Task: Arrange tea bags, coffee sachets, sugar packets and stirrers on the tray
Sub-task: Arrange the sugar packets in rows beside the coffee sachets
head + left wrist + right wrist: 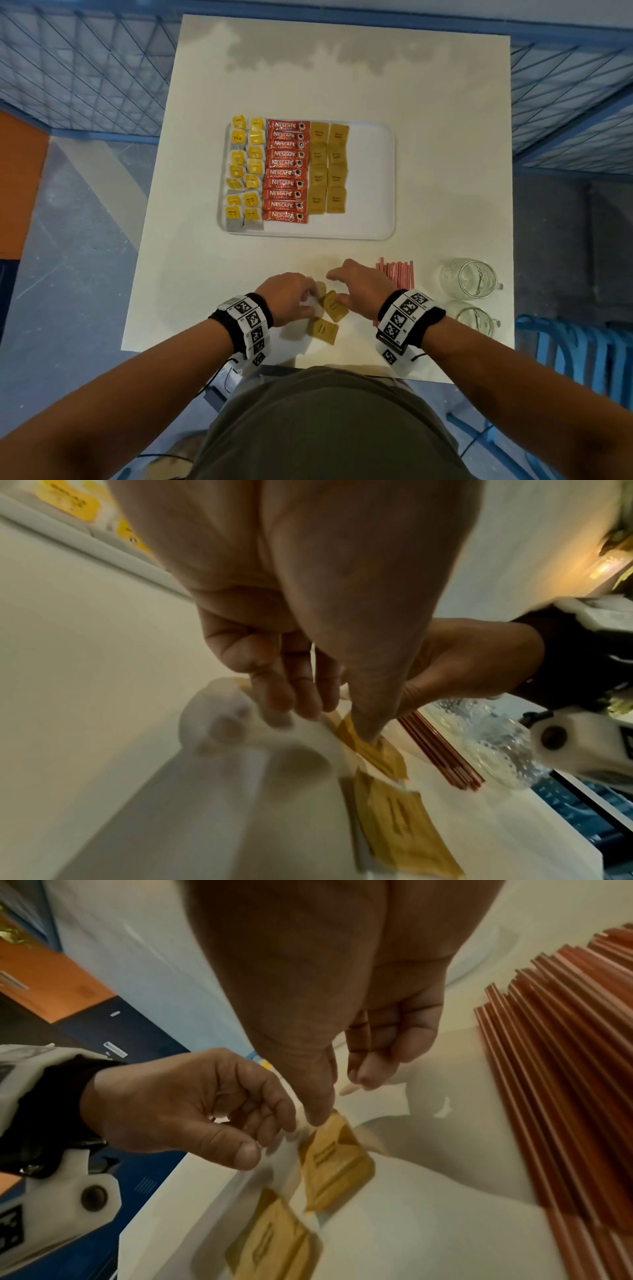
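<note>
Tan-gold sugar packets, flat, square.

On the white rectangular plastic tray lie ten red Nescafé coffee sachets in one column, eight mustard-brown square sugar packets in two columns of four, and about fourteen yellow-tagged tea bags in two columns. Off the tray lie two more brown sugar packets, one bundle of red-and-white striped stirrers, too many to count, and two clear glass mugs.

tray's right third bare, stirrers (beside glass mugs) flank right
</note>
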A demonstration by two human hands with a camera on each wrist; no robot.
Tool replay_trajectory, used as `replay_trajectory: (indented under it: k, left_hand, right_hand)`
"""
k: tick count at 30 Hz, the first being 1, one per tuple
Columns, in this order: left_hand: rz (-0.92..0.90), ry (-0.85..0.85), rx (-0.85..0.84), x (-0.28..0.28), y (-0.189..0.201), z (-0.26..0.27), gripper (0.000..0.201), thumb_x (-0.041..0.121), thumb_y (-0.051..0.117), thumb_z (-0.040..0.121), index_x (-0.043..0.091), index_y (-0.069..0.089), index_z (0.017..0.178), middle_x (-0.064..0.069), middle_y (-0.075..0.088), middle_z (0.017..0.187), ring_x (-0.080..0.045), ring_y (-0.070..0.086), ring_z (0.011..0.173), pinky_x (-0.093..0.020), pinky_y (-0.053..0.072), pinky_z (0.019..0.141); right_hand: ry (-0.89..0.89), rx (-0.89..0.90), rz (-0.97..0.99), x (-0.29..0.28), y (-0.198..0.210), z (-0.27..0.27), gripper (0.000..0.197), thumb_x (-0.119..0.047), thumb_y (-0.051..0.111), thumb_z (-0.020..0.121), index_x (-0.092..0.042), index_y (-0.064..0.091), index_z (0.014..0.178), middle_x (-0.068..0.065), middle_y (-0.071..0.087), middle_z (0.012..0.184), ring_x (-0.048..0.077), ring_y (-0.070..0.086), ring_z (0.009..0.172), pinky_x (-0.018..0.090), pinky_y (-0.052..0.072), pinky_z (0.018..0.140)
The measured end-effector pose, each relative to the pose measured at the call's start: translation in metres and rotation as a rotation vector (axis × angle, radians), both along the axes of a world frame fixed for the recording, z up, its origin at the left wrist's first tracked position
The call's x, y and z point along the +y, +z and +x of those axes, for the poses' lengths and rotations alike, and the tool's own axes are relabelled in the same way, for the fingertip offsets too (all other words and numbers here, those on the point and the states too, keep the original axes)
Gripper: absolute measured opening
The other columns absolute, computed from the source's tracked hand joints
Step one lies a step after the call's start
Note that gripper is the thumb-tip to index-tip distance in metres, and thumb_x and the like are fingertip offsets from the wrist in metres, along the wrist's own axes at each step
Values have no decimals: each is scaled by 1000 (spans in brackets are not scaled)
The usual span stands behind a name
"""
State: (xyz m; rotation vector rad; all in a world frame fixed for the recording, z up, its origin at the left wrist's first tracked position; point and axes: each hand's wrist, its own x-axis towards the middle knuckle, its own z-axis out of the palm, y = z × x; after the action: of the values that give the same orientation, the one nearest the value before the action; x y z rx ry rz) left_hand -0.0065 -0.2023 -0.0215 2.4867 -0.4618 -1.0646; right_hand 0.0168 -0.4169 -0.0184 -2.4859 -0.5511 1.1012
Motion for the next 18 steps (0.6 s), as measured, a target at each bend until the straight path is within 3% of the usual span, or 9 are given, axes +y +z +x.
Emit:
replay_trajectory:
  k: [5, 9, 18]
  left_hand:
    - [46, 13, 27, -6, -1, -23, 50, 58, 70, 82, 28, 60, 121, 10, 59, 100, -12, 56, 86, -31, 49, 76]
    - [65, 40, 8, -12, -2, -35, 54, 59, 72, 79, 28, 59, 121, 8, 60, 110, -14, 60, 92, -35, 53, 83]
    - [36, 63, -54, -16, -7, -45, 33, 45, 69, 88, 25, 63, 114, 7, 57, 105, -16, 59, 88, -24, 41, 71]
  right_hand:
    - [42, 16, 0, 0, -3, -12, 52, -33, 67, 94, -31, 51, 144, -1, 49, 131, 26, 62, 104, 38, 51, 86]
    - [83, -13, -1, 0, -3, -15, 52, -33, 69, 93, -30, 52, 143, 0, 49, 128, 24, 60, 102, 37, 52, 83]
    - [119, -27, 22, -4, -2, -18, 36, -30, 65, 95, -28, 60, 131, -2, 50, 122, 20, 56, 85, 31, 50, 74]
